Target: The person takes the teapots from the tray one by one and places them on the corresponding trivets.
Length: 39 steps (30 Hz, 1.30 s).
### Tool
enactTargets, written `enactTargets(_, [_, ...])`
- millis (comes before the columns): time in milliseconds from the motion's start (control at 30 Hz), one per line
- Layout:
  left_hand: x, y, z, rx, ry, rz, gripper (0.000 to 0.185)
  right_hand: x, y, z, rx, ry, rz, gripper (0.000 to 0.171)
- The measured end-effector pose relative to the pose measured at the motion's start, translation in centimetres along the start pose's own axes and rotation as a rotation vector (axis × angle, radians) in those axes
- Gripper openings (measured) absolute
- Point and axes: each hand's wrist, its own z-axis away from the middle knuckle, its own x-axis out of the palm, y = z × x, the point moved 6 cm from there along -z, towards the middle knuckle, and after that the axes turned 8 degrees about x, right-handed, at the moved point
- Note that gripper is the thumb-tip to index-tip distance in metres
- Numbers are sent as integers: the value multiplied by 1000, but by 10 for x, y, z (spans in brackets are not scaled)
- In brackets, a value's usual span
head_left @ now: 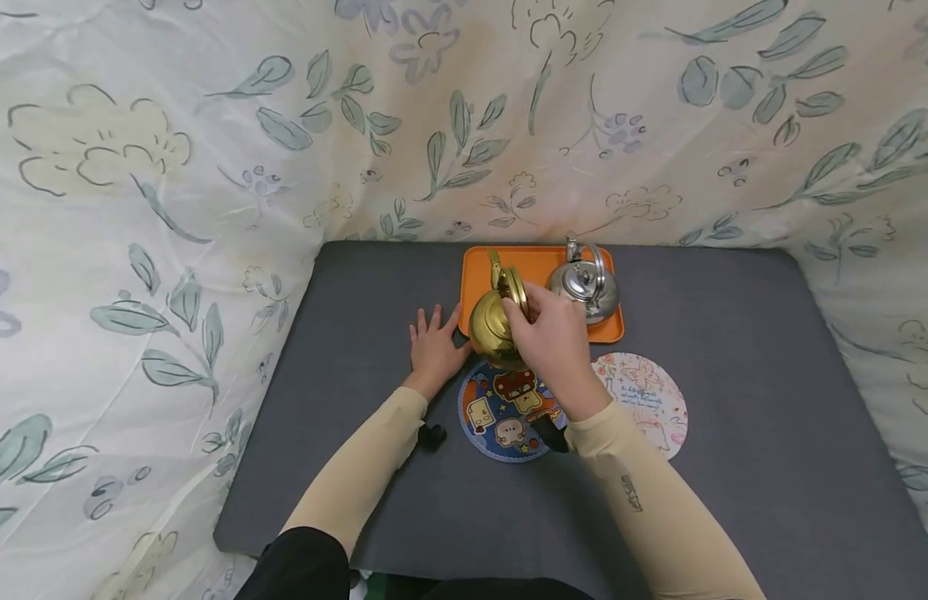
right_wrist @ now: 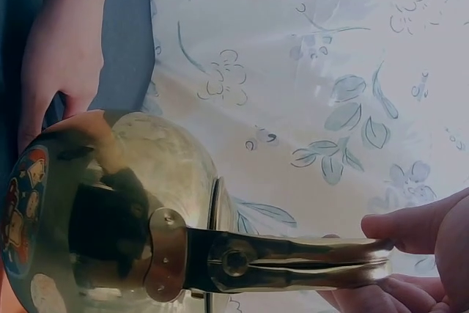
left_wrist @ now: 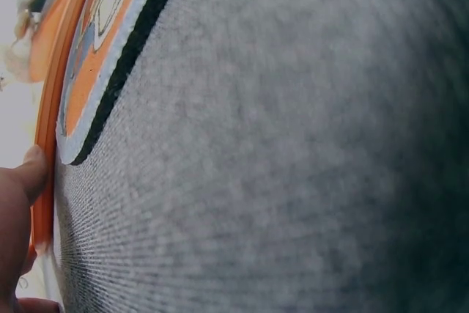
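Note:
My right hand (head_left: 556,337) grips the handle (right_wrist: 293,262) of a shiny gold kettle (head_left: 491,333). The thumb lies on one side of the handle and the fingers on the other in the right wrist view. From the head view, the kettle overlaps the left front part of an orange tray (head_left: 535,260) and the far edge of a blue cartoon placemat (head_left: 501,450). My left hand (head_left: 437,352) rests on the table with fingers spread, its thumb against the tray's side (left_wrist: 48,108). A silver kettle (head_left: 601,307) stands on the tray's right half.
A round pink-and-white placemat (head_left: 655,400) lies right of the blue one, partly under my right forearm. Grey cloth covers the table (head_left: 734,333). Floral curtain (head_left: 464,150) hangs along the back and both sides.

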Motion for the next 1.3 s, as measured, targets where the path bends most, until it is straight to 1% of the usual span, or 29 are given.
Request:
enactTargets(167, [-1,-1,1,-1,-3,-6,79,-1,-3,8,-7,18,10,24])
enactTargets(300, [-2,-2,3,6,6,3,78,-1,-6,14,-6,17,6,26])
enactTargets(467, [1,0,1,6,0,-4,78,-4,-6,18,-2,10,3,30])
enactTargets(733, [0,-1,-1,-5,-11,-31,77,-11,-11,23,10,3,-4,29])
enactTargets(867, [-2,0,-2,-6,-10,-23,77,-14,-10,26,22,-1,-18,31])
enactTargets(1133, [-2,2,-3,-20,-31,-21,77,-19,-6,33,48,-21,-46,33])
enactTargets(1300, [-3,2,-2,-17,-20,-21,77,-21,-6,38,48,-22,-47,34])
